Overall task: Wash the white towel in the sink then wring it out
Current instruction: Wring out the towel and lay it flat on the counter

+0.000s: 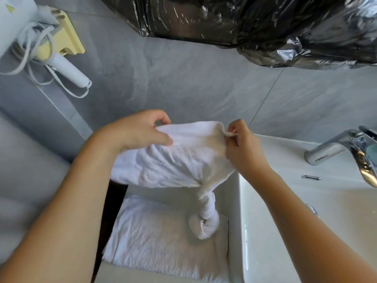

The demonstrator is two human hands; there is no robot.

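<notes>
The white towel hangs stretched between both hands, left of the sink. The left hand grasps its left top edge; the right hand pinches its right corner.

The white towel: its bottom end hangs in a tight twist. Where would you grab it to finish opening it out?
Grip the white towel at the twisted knob, coming from below-left where nothing blocks it. The left hand and right hand already pinch the top edge.

A bathroom: white sink, chrome faucet, wall-mounted hairdryer, grey tiles.
</notes>
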